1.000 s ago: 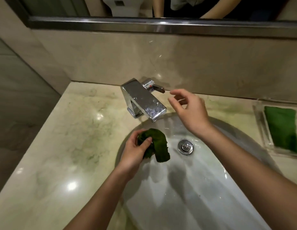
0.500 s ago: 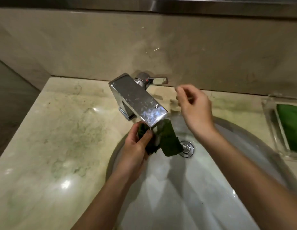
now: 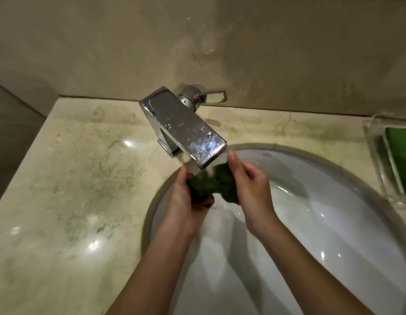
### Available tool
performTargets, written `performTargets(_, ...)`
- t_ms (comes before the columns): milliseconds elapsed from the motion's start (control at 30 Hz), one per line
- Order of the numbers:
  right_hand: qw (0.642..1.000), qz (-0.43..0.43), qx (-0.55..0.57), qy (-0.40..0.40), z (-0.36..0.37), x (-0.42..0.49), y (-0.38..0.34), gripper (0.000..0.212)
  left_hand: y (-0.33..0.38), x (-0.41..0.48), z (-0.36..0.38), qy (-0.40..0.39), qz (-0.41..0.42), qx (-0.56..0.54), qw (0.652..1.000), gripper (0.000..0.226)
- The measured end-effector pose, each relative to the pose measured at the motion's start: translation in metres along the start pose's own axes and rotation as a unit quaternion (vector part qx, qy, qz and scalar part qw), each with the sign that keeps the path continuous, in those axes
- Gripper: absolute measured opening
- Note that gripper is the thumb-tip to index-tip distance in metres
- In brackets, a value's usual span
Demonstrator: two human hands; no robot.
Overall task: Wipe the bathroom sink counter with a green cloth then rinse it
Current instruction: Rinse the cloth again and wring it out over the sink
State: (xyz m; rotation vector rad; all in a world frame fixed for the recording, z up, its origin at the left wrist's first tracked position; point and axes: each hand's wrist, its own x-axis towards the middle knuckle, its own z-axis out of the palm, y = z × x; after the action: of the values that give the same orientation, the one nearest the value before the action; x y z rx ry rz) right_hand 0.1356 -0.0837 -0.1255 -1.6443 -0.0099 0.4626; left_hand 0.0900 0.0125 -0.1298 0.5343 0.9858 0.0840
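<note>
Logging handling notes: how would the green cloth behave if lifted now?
Probably floppy: the cloth bunches and droops between the left hand and right hand. Likely heavy for its size and dripping, since the tap runs water onto it.

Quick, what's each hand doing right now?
Left hand: grips the green cloth under the running faucet.
Right hand: grips the green cloth too.

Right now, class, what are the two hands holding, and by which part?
The cloth, bunched under the tap: the left hand grips its left end, the right hand its right end.
</note>
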Motion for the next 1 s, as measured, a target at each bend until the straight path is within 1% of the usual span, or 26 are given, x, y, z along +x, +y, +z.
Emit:
performTargets(33, 0.997, -0.059, -0.052, -0.009, 0.005, -0.009, 0.004, 0.059, 0.003, 0.001, 0.003, -0.007, -0.034, -0.033, 0.999, 0.037)
performTargets(67, 0.984, -0.121, -0.128, -0.026, 0.010, -0.019, 0.009, 0.059, 0.003, 0.002, 0.005, -0.019, -0.051, -0.042, 0.998, 0.039)
performTargets(100, 0.960, -0.172, -0.216, -0.043, 0.012, -0.024, 0.013, 0.054, -0.001, 0.002, 0.006, -0.027, -0.048, -0.024, 0.998, 0.041)
performTargets(133, 0.934, -0.205, -0.291, -0.034, 0.013, -0.020, 0.012, 0.049, -0.008, 0.002, 0.006, -0.022, -0.023, 0.015, 0.999, 0.042)
performTargets(167, 0.916, -0.216, -0.338, -0.009, 0.013, -0.009, 0.013, 0.046, -0.015, 0.000, 0.008, -0.011, 0.006, 0.058, 0.998, 0.043)
performTargets(233, 0.925, -0.159, -0.341, 0.050, 0.014, 0.013, 0.005, 0.042, -0.022, 0.000, 0.010, -0.003, 0.046, 0.111, 0.993, 0.040)
performTargets(267, 0.931, -0.133, -0.334, 0.062, 0.016, 0.014, 0.001, 0.043, -0.019, 0.001, 0.009, -0.007, 0.047, 0.115, 0.992, 0.039)
performTargets(300, 0.927, -0.142, -0.341, 0.062, 0.019, 0.008, 0.001, 0.043, -0.012, 0.000, 0.010, -0.010, 0.037, 0.092, 0.995, 0.039)
performTargets(367, 0.894, -0.220, -0.391, 0.009, 0.028, -0.016, 0.007, 0.040, -0.002, 0.003, 0.008, -0.015, 0.019, 0.015, 1.000, 0.038)
performTargets(400, 0.881, -0.244, -0.404, 0.001, 0.028, -0.023, 0.006, 0.040, -0.003, 0.002, 0.009, -0.021, 0.019, -0.002, 1.000, 0.038)
performTargets(433, 0.881, -0.242, -0.407, 0.017, 0.024, -0.017, 0.005, 0.042, -0.008, 0.000, 0.012, -0.022, 0.021, 0.006, 1.000, 0.037)
performTargets(500, 0.917, -0.129, -0.374, 0.048, 0.017, 0.012, 0.001, 0.045, -0.022, -0.001, 0.016, -0.009, 0.018, 0.037, 0.999, 0.034)
performTargets(533, 0.927, -0.092, -0.359, 0.049, 0.018, 0.018, -0.002, 0.044, -0.023, -0.001, 0.015, -0.003, 0.018, 0.042, 0.999, 0.031)
performTargets(567, 0.927, -0.098, -0.361, 0.040, 0.021, 0.014, -0.004, 0.041, -0.018, -0.003, 0.015, -0.004, 0.020, 0.027, 0.999, 0.030)
performTargets(600, 0.919, -0.128, -0.373, 0.010, 0.027, 0.004, -0.004, 0.041, -0.011, -0.001, 0.011, -0.006, 0.026, -0.001, 1.000, 0.029)
performTargets(633, 0.902, -0.157, -0.401, -0.025, 0.032, -0.010, 0.000, 0.043, -0.005, -0.002, 0.008, -0.005, 0.031, -0.024, 0.999, 0.030)
performTargets(667, 0.887, -0.178, -0.423, -0.043, 0.034, -0.022, -0.003, 0.045, -0.004, 0.000, 0.004, -0.001, 0.030, -0.032, 0.999, 0.030)
performTargets(700, 0.883, -0.179, -0.432, -0.039, 0.031, -0.023, -0.003, 0.046, -0.007, -0.002, 0.004, 0.001, 0.020, -0.021, 1.000, 0.029)
performTargets(767, 0.893, -0.146, -0.426, -0.014, 0.020, 0.002, -0.006, 0.041, -0.028, -0.007, 0.006, -0.002, -0.001, 0.025, 1.000, 0.028)
performTargets(800, 0.899, -0.125, -0.420, -0.021, 0.017, 0.016, -0.010, 0.039, -0.039, -0.007, 0.006, -0.011, -0.013, 0.044, 0.999, 0.029)
performTargets(833, 0.916, -0.109, -0.385, -0.037, 0.016, 0.025, -0.014, 0.038, -0.044, -0.010, 0.007, -0.019, -0.032, 0.058, 0.998, 0.029)
performTargets(900, 0.962, -0.064, -0.249, -0.094, 0.017, 0.031, -0.014, 0.039, -0.040, -0.010, 0.001, -0.031, -0.056, 0.051, 0.997, 0.029)
performTargets(933, 0.976, -0.019, -0.173, -0.131, 0.017, 0.026, -0.017, 0.037, -0.035, -0.007, -0.005, -0.043, -0.051, 0.048, 0.997, 0.029)
performTargets(967, 0.981, 0.019, -0.108, -0.159, 0.014, 0.020, -0.018, 0.032, -0.029, -0.007, -0.011, -0.056, -0.042, 0.053, 0.996, 0.026)
performTargets(1000, 0.983, 0.037, -0.066, -0.170, 0.009, 0.014, -0.021, 0.029, -0.024, -0.007, -0.014, -0.069, -0.035, 0.064, 0.995, 0.022)
